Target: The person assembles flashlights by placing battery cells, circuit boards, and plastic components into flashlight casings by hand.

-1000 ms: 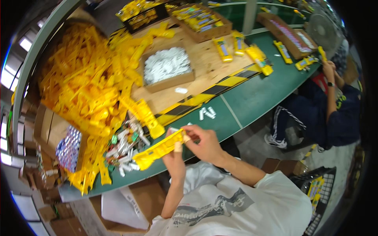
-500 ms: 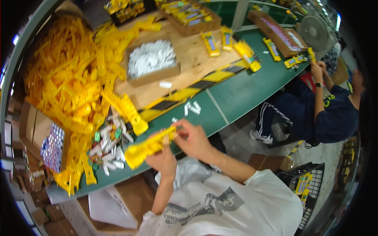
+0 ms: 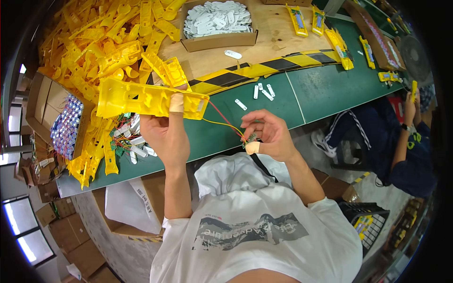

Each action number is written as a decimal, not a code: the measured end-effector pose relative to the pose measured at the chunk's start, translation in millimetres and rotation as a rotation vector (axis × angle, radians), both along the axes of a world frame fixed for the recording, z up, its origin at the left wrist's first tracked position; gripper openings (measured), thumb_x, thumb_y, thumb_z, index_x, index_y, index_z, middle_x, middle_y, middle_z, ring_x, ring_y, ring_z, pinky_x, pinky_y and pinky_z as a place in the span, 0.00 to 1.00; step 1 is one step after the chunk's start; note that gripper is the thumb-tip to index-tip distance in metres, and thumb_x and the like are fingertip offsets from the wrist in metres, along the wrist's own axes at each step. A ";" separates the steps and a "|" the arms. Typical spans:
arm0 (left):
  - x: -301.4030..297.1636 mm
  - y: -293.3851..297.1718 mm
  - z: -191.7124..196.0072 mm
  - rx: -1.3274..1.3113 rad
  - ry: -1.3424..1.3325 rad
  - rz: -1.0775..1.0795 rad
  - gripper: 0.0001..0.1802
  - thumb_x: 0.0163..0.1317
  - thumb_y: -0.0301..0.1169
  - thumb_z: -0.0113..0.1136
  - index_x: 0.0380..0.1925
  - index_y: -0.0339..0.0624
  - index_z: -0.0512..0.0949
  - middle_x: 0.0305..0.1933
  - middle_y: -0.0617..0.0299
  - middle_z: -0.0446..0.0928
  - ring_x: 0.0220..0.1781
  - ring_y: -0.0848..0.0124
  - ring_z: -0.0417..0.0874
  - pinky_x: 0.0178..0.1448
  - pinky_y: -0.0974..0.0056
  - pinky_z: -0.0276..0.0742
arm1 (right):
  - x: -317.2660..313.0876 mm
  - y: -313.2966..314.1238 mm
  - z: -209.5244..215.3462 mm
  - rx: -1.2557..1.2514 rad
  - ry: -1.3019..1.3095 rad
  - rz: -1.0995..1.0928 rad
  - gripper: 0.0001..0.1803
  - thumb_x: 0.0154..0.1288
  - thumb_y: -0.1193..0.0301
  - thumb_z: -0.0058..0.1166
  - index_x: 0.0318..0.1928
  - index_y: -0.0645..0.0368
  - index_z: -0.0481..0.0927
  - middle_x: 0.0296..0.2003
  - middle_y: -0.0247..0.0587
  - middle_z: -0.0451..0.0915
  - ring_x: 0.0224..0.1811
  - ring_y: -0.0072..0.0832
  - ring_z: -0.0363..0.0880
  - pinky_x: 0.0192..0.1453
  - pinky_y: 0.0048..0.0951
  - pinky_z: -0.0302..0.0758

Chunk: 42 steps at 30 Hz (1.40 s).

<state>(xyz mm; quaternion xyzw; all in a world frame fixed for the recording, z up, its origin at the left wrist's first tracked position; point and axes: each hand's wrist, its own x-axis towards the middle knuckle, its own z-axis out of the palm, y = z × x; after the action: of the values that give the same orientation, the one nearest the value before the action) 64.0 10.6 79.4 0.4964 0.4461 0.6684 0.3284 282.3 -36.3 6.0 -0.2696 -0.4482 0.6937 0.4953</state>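
My left hand (image 3: 169, 141) is closed around a long yellow plastic housing half (image 3: 137, 99), its hollow ribbed side showing. Red and yellow wires (image 3: 221, 116) run from the housing's right end to a small green circuit board (image 3: 250, 138). Thumb and fingers of my right hand (image 3: 277, 141) pinch that board above the table's front edge. Both thumbs carry tan coverings. Below the housing lies a heap of wired boards and white pieces (image 3: 137, 141), partly hidden by my left hand. Several small white strips (image 3: 266, 94) rest on the green table (image 3: 212, 137).
Yellow housings (image 3: 89, 52) are piled at the left beside a carton of metallic cylindrical cells (image 3: 68, 127). A cardboard box (image 3: 219, 42) holds white oval pieces. Striped tape (image 3: 264, 70) edges the wooden board. Filled housings (image 3: 339, 49) lie far right, near a seated co-worker (image 3: 391, 137).
My hands have separated: the right has drawn away with the circuit board, and wires now stretch between. The housing is turned more level, hollow side showing. The view has also shifted.
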 end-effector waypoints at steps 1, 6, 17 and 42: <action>-1.6 -0.7 -1.2 -0.007 0.003 0.023 0.13 0.69 0.23 0.59 0.51 0.31 0.72 0.47 0.49 0.84 0.45 0.70 0.85 0.52 0.66 0.82 | -0.2 -0.2 -5.6 -0.004 0.003 -0.002 0.31 0.53 0.83 0.69 0.58 0.65 0.74 0.49 0.41 0.78 0.47 0.26 0.82 0.50 0.28 0.81; -11.8 2.6 -23.2 -0.082 -0.036 0.055 0.13 0.69 0.24 0.59 0.51 0.32 0.71 0.46 0.50 0.83 0.44 0.69 0.86 0.50 0.65 0.83 | -7.7 -2.7 -4.4 0.169 0.080 -0.164 0.29 0.52 0.84 0.70 0.55 0.62 0.76 0.38 0.38 0.82 0.47 0.27 0.83 0.53 0.30 0.80; -7.1 34.1 -4.2 -0.318 -0.095 -0.415 0.15 0.70 0.26 0.58 0.54 0.32 0.70 0.47 0.50 0.83 0.47 0.67 0.86 0.48 0.63 0.85 | 6.3 -0.8 37.7 0.354 -0.571 0.002 0.33 0.52 0.80 0.68 0.60 0.57 0.73 0.40 0.42 0.87 0.42 0.34 0.88 0.49 0.31 0.83; -6.8 -15.6 9.3 -0.174 0.088 -0.156 0.43 0.57 0.16 0.48 0.73 0.44 0.47 0.49 0.50 0.77 0.51 0.67 0.77 0.57 0.66 0.71 | -1.5 17.4 26.3 0.777 -0.691 -0.603 0.11 0.49 0.83 0.69 0.34 0.61 0.82 0.44 0.43 0.86 0.38 0.32 0.87 0.40 0.26 0.83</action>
<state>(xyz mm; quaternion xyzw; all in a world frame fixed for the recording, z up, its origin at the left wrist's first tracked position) 57.2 -5.0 88.8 0.5279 0.4766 0.5772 0.4012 280.8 -18.9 32.2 -0.3941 -0.7076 0.1801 0.5581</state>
